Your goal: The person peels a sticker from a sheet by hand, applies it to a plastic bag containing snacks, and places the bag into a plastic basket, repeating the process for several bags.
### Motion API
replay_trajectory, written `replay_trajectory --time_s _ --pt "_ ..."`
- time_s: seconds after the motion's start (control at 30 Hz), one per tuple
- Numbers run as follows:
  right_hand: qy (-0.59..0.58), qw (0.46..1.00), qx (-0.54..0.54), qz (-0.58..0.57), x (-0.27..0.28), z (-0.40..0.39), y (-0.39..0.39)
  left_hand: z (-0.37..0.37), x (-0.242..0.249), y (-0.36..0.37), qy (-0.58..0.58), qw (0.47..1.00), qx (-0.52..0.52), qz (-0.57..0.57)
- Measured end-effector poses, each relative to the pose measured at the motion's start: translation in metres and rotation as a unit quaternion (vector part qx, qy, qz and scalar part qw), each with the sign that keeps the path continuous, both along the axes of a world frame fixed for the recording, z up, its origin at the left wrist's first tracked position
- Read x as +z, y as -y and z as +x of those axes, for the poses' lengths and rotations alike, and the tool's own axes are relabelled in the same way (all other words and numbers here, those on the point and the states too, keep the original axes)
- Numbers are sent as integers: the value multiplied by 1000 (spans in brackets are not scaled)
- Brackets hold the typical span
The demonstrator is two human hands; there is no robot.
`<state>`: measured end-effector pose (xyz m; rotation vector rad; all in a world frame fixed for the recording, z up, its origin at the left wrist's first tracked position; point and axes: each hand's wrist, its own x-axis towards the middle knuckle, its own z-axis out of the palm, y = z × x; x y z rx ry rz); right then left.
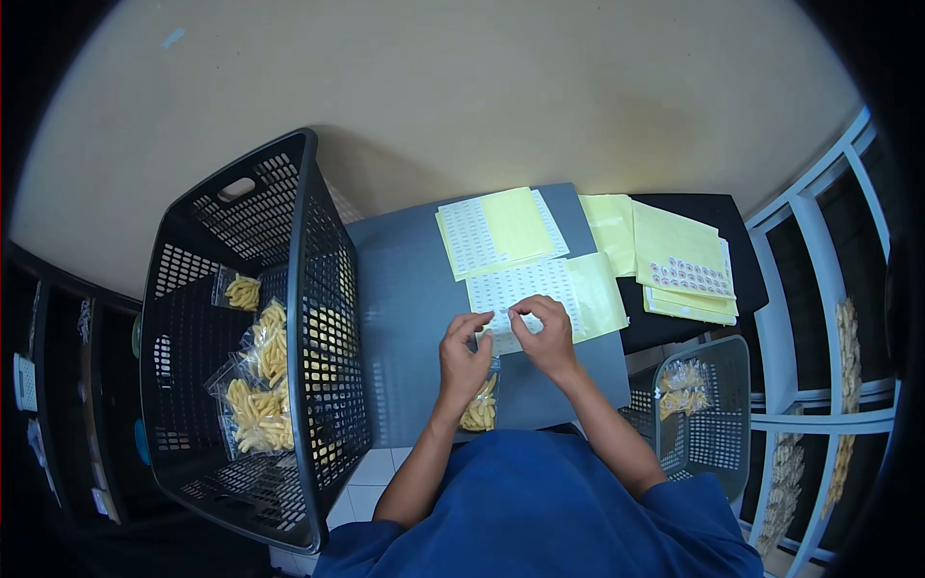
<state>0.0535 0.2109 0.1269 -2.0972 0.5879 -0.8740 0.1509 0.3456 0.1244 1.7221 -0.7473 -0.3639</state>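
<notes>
Both hands hover over a sheet of small printed labels [506,286] with a yellow backing part, near the middle of the grey table. My left hand [464,358] is at the sheet's lower left, thumb and index finger curved with a gap between them. Close beside it, my right hand [547,339] has its thumb and index finger in a pinch; whatever lies between the tips is too small to name. A clear bag of pale yellow stick-shaped snacks [480,408] lies below my left hand, partly covered by it.
At left, a large dark basket [301,231] lies tipped with several snack bags [258,416] inside. More label sheets [501,226] lie behind, and yellow sheets [679,252] rest on a black surface at right. A smaller grey basket [727,414] with bags stands below.
</notes>
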Motion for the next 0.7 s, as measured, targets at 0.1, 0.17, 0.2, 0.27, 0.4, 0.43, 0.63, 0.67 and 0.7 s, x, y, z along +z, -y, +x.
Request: replay_trajectory --time_s 0.1,0.17,0.2,0.27,0.4,0.43,0.63,0.67,0.7 --pt "3 993 -12 -118 9 -3 -8 -6 3 1 -18 999 -23 -19" --pt "11 990 -9 -141 14 -5 -11 -8 3 3 -52 997 -32 -35" --pt "11 988 -7 -153 15 -6 -11 -9 2 3 -75 996 -34 -43" --pt "10 985 -3 -175 16 -8 -12 -10 -2 3 -135 987 -34 -75" --pt "19 986 19 -164 25 -16 -16 -11 -12 0 -242 963 -13 -121" --pt "28 989 12 -144 27 -18 -18 -11 -12 -2 -258 958 -4 -121" --pt "12 983 60 175 21 -17 -18 -15 -3 -11 -262 958 -10 -116" --pt "-4 979 76 188 21 -18 -16 -16 -3 -11 -262 958 -15 -113" --pt "-9 978 82 190 21 -19 -14 -16 -3 -12 -263 959 -20 -109"
